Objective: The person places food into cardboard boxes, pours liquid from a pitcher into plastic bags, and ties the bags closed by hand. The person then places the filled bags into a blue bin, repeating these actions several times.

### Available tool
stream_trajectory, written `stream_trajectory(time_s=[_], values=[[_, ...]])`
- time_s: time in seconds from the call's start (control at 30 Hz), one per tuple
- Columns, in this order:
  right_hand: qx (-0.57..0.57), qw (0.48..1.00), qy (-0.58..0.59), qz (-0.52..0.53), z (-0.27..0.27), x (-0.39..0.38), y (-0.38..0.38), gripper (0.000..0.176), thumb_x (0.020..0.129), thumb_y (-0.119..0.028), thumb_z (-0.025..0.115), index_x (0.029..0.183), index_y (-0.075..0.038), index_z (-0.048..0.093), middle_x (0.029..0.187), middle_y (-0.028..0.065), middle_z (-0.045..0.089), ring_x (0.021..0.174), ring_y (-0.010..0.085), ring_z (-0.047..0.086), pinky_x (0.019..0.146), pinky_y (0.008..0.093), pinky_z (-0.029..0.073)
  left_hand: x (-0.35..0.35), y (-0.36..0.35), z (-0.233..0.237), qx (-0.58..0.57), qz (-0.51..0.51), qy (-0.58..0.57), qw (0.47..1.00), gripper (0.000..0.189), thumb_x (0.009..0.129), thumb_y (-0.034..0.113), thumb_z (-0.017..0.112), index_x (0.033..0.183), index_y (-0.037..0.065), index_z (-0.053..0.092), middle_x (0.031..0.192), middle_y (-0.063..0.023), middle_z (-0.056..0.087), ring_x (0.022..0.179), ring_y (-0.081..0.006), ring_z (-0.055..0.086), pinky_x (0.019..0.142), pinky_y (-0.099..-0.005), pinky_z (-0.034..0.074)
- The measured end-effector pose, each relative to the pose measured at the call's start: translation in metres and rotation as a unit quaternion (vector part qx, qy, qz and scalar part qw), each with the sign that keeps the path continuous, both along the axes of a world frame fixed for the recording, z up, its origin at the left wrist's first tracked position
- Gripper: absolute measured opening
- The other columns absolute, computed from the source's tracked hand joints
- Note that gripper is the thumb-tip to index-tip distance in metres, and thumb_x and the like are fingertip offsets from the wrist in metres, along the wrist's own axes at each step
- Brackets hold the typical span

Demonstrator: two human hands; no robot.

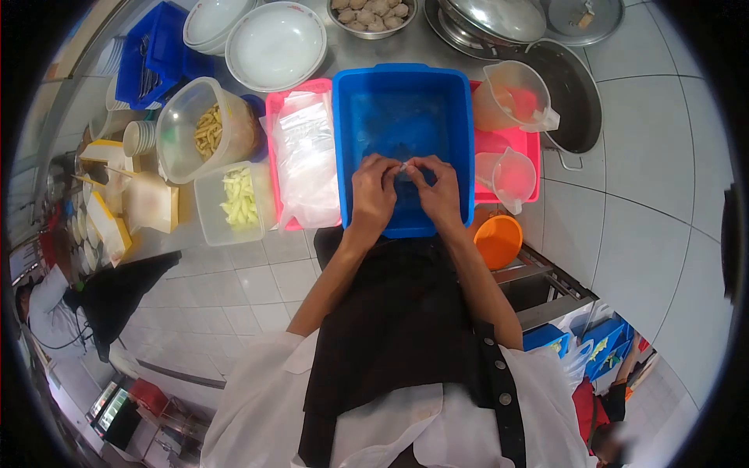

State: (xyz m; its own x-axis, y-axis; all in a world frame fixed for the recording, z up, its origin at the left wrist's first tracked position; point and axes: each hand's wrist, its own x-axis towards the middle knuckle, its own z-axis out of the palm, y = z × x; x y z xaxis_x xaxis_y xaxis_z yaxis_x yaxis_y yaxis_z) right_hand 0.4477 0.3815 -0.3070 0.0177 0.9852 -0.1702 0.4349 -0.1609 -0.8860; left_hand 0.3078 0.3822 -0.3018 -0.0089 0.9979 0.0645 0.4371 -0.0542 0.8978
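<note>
The left hand [374,191] and right hand [435,191] pinch a small pale item [404,167], too tiny to identify, over the blue tub [403,228]. Plastic bags [309,160] lie in a pink tray [274,106] beside the tub.

Head view: camera on wearer's head, facing forward and steeply down; wide, bowed picture with dark rounded corners. Apron [390,335] close below lens, lower middle of frame. Left hand [373,191] and right hand [438,191] near center, blue tub [406,105] upper middle. Tiled floor [261,285] farther off, left of apron.
</note>
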Motion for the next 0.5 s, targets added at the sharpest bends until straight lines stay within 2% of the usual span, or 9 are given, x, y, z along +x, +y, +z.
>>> stream_trajectory(time_s=[0.03,0.13,0.27,0.37,0.43,0.47,0.5], values=[[0.015,0.999,-0.014,-0.025,0.000,-0.001,0.001,0.013,0.083,-0.013,0.069,0.093,-0.004,0.071,0.089,0.0115,0.068,0.094,0.0288,0.057,0.087,0.0371,0.041,0.001,0.001,0.001,0.044,-0.006,0.020,0.999,0.009,0.081,-0.003,0.066,0.090,-0.004,0.068,0.086,-0.0162,0.065,0.076,-0.0281,0.063,0.068,-0.0334,0.049],[0.039,0.998,-0.040,-0.033,0.002,-0.003,-0.001,0.012,0.083,-0.012,0.069,0.091,-0.003,0.071,0.088,0.0124,0.069,0.091,0.0280,0.058,0.086,0.0382,0.042,0.003,0.002,0.004,0.053,-0.031,0.019,0.998,0.009,0.082,-0.001,0.066,0.089,-0.004,0.069,0.083,-0.0172,0.066,0.073,-0.0307,0.064,0.067,-0.0357,0.050],[0.014,0.999,-0.044,-0.025,0.007,-0.008,0.000,0.012,0.082,-0.011,0.069,0.091,-0.004,0.072,0.088,0.0126,0.070,0.090,0.0277,0.060,0.085,0.0388,0.043,-0.001,0.007,0.003,0.033,-0.015,0.027,0.999,0.007,0.082,0.000,0.066,0.087,-0.005,0.069,0.082,-0.0177,0.068,0.071,-0.0314,0.065,0.066,-0.0360,0.051],[-0.010,0.999,-0.004,-0.048,0.009,-0.011,0.001,0.014,0.081,-0.010,0.070,0.094,-0.005,0.072,0.087,0.0112,0.070,0.090,0.0270,0.059,0.084,0.0381,0.044,-0.004,0.010,0.004,-0.007,-0.003,0.035,0.999,0.006,0.082,0.000,0.066,0.084,-0.004,0.069,0.083,-0.0188,0.069,0.072,-0.0313,0.067,0.066,-0.0360,0.051],[0.057,0.998,-0.019,0.005,0.009,-0.007,0.005,0.016,0.079,-0.009,0.071,0.095,-0.006,0.070,0.085,0.0079,0.069,0.091,0.0257,0.056,0.081,0.0377,0.044,-0.007,0.011,-0.001,-0.023,-0.008,-0.012,1.000,0.006,0.084,0.002,0.066,0.086,-0.003,0.069,0.082,-0.0172,0.070,0.067,-0.0253,0.067,0.064,-0.0332,0.050],[0.057,0.998,-0.019,0.004,0.008,-0.004,0.008,0.016,0.079,-0.009,0.071,0.095,-0.006,0.070,0.085,0.0079,0.069,0.091,0.0257,0.056,0.081,0.0377,0.044,-0.009,0.011,-0.004,-0.024,-0.009,-0.012,1.000,0.006,0.084,0.002,0.066,0.086,-0.003,0.069,0.082,-0.0172,0.070,0.067,-0.0253,0.067,0.064,-0.0332,0.050],[0.078,0.995,-0.038,0.050,0.007,-0.001,0.011,0.017,0.079,-0.009,0.072,0.095,-0.006,0.070,0.086,0.0065,0.069,0.092,0.0255,0.055,0.080,0.0377,0.043,-0.010,0.011,-0.006,-0.069,-0.004,-0.022,0.997,0.006,0.085,0.002,0.066,0.087,-0.003,0.069,0.080,-0.0159,0.070,0.065,-0.0218,0.065,0.063,-0.0319,0.049]])
